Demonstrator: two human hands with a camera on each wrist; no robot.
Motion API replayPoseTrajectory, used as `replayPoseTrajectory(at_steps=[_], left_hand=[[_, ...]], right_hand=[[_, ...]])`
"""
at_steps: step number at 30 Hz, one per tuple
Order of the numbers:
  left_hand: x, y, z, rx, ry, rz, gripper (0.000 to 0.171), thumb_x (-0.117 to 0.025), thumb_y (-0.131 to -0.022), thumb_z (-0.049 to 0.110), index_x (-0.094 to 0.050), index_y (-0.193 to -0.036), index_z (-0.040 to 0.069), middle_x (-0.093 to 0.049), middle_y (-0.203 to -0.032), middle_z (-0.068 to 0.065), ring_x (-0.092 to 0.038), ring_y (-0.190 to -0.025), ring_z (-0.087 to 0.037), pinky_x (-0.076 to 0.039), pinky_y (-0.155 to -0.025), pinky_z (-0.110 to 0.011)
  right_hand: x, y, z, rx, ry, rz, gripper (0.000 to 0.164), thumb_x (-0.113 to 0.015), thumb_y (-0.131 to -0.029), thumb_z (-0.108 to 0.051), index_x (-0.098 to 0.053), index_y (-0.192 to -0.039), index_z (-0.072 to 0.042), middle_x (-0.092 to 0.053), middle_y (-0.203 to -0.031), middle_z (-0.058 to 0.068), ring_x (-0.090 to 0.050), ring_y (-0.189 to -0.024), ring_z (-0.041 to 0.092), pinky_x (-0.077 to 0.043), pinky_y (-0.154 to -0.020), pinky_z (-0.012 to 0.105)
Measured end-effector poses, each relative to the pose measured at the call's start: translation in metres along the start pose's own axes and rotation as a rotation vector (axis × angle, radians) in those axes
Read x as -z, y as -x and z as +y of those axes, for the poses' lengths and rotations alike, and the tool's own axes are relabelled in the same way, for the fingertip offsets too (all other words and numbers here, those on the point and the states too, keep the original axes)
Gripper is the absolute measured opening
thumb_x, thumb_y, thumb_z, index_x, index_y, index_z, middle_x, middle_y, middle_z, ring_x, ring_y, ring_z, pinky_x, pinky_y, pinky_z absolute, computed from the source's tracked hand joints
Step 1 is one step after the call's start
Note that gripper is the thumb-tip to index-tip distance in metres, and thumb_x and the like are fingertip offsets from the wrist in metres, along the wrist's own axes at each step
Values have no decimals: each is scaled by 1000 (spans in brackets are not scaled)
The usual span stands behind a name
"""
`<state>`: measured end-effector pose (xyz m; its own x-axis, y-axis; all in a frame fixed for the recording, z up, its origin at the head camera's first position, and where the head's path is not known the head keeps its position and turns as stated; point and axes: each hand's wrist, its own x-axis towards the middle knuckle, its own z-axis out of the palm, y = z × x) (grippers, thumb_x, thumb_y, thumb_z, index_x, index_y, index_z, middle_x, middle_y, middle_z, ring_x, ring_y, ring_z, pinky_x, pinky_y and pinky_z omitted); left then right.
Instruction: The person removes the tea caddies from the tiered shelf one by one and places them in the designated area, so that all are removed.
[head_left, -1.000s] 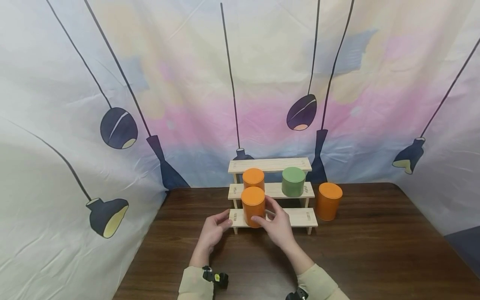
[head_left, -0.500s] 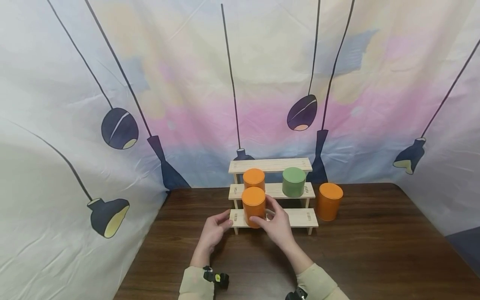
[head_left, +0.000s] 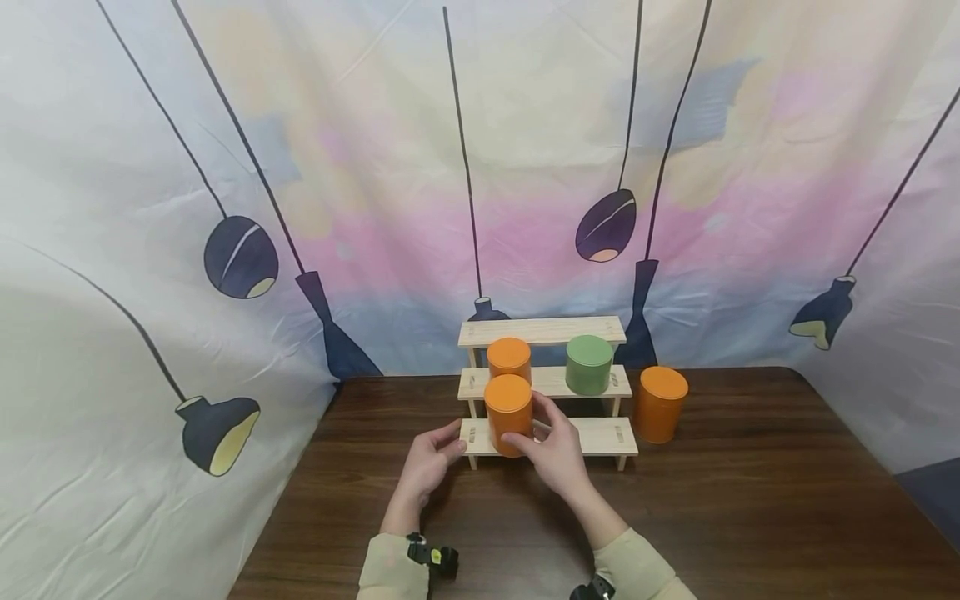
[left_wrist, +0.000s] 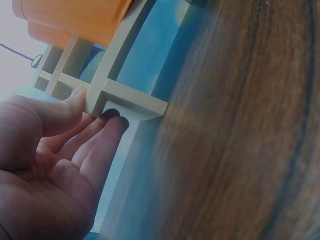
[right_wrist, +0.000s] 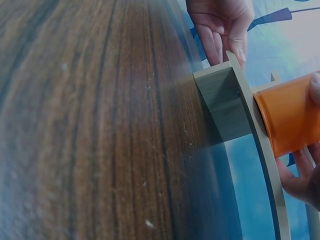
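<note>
A three-step wooden shelf (head_left: 600, 437) stands on the table in the head view. On its lowest step, towards the left, an upright orange canister (head_left: 507, 417) is held by my right hand (head_left: 558, 450), thumb in front and fingers round its right side. In the right wrist view the canister (right_wrist: 292, 115) has its base on the step. My left hand (head_left: 426, 461) pinches the left end of that lowest step; the left wrist view shows the thumb on the step's end (left_wrist: 95, 100) and fingertips beneath it.
On the middle step stand a second orange canister (head_left: 509, 353), partly hidden, and a green canister (head_left: 588, 365). Another orange canister (head_left: 661, 404) is on the dark wooden table (head_left: 750, 500), right of the shelf. A printed cloth (head_left: 390, 208) hangs behind.
</note>
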<state>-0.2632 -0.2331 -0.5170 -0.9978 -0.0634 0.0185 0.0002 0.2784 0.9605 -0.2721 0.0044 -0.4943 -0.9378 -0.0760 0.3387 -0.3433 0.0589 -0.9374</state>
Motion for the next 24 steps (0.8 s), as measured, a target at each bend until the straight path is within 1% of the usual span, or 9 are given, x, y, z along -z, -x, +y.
replayPoseTrajectory(at_steps=[4,8,11,18,24], left_hand=[[0,1,1,4,2,1,45,-67,-104,6,-61,-148,-2,-63,-145,-24,-70,-123,-33,-55,-106,-50],[0,1,2,14,-2,3,45,-67,-104,7,-61,-149,-1,-63,-146,-24,-70,-124,-33,-53,-108,-52],[0,1,2,16,-6,4,45,-68,-104,7,-62,-149,0,-63,-147,-23,-70,-124,-33,-53,-108,-53],[0,1,1,16,5,4,45,-67,-104,6,-61,-149,-1,-63,-147,-24,-70,-123,-33,-54,-106,-50],[0,1,1,14,2,3,45,-67,-105,6,-61,-149,0,-62,-147,-24,-70,-123,-32,-54,-106,-49]], right_hand=[[0,0,0,-8,0,-4,78,-93,-83,-8,-56,-152,-6,-64,-145,16,-63,-132,36,-51,-109,60],[0,0,0,4,5,-8,76,-92,-85,-9,-56,-151,-5,-64,-145,17,-63,-131,37,-51,-109,60],[1,0,1,12,14,-18,76,-93,-85,-12,-56,-151,-6,-64,-145,15,-63,-131,35,-51,-109,59],[1,0,0,11,43,-29,76,-93,-86,-15,-55,-152,-6,-63,-146,14,-63,-132,35,-53,-108,57],[2,0,-1,-10,32,-30,77,-93,-85,-12,-55,-152,-7,-63,-147,13,-62,-133,33,-53,-108,54]])
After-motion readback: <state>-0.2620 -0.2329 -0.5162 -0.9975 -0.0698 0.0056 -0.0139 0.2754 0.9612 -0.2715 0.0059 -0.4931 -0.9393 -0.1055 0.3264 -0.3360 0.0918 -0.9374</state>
